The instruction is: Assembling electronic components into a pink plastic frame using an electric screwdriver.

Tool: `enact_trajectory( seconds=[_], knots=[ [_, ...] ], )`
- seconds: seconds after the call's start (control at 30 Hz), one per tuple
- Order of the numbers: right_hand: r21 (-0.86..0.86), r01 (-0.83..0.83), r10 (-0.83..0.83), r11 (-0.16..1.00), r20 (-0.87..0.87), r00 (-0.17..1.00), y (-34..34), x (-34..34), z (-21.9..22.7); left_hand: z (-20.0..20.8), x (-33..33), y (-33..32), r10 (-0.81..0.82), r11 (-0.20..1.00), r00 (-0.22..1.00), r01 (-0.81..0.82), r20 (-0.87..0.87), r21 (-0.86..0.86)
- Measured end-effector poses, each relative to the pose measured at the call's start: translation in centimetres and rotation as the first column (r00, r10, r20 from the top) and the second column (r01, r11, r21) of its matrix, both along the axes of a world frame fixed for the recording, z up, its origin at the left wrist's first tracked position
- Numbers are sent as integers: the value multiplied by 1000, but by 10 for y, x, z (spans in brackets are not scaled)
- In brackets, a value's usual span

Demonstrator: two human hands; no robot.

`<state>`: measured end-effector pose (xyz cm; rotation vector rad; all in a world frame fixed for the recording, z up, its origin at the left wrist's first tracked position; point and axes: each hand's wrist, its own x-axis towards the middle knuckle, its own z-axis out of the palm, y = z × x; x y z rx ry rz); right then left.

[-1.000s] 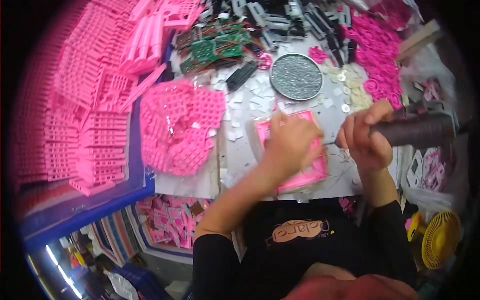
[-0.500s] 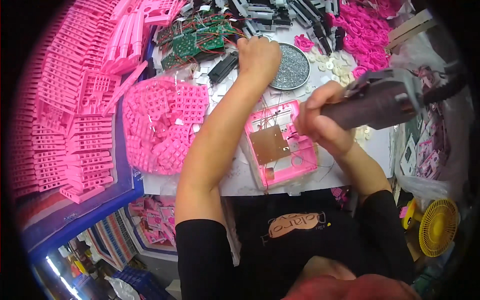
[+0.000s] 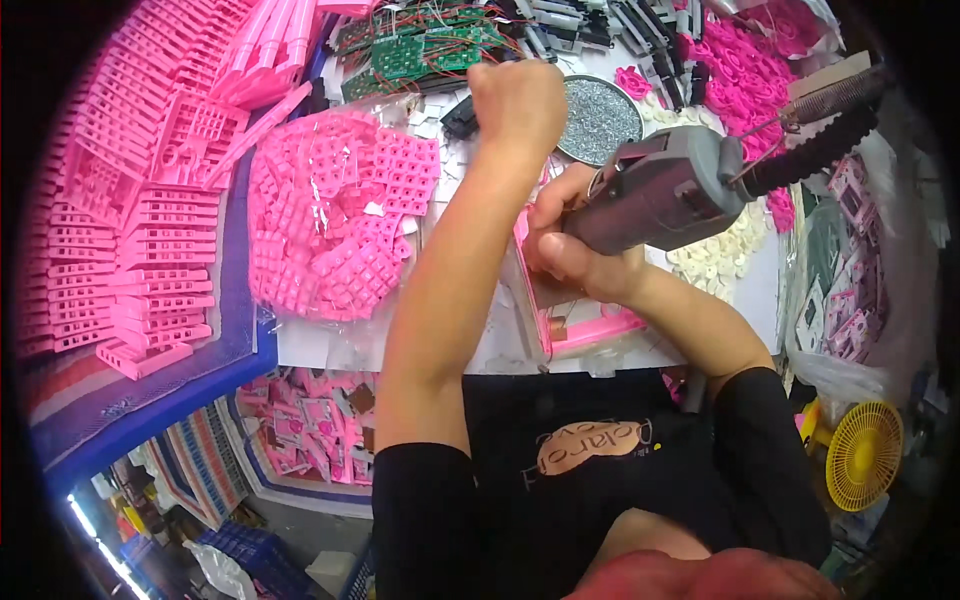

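Note:
My right hand (image 3: 590, 262) is wrapped round a dark grey electric screwdriver (image 3: 665, 190), its ribbed cord running off to the right. Beneath that hand lies a pink plastic housing (image 3: 592, 332), mostly covered by the hand and tool; the screwdriver's tip is hidden. My left hand (image 3: 520, 105) is closed, knuckles up, beside the left rim of a round dish (image 3: 598, 122) full of small silvery screws. Whatever its fingers hold is out of sight.
A bag of pink button pads (image 3: 335, 215) sits left of my left arm, near stacked pink housings (image 3: 165, 240). Green circuit boards (image 3: 410, 55), black parts (image 3: 655, 45), pink rings (image 3: 745, 75) and cream discs (image 3: 715, 255) lie around. A yellow fan (image 3: 865, 455) stands lower right.
My right hand and the screwdriver have moved left and now hang over the pink housing, covering much of it. My left hand stays near the screw dish. The view has shifted slightly.

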<state>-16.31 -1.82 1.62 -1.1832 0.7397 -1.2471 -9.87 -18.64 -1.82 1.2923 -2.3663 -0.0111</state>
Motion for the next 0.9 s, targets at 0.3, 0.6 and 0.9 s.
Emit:
enact_trajectory(
  seconds=[0.3,0.6,0.9],
  knots=[
    [-279,18,-106,960,-302,947,-1,7,-8,0,114,144,98,967,752,83,-652,241],
    [-112,-57,55,992,-23,998,-2,-4,15,-9,117,199,-48,979,891,132,-451,156],
    [-189,-114,122,975,35,992,25,-18,21,-5,101,204,-99,971,890,184,-445,151]
  ],
)
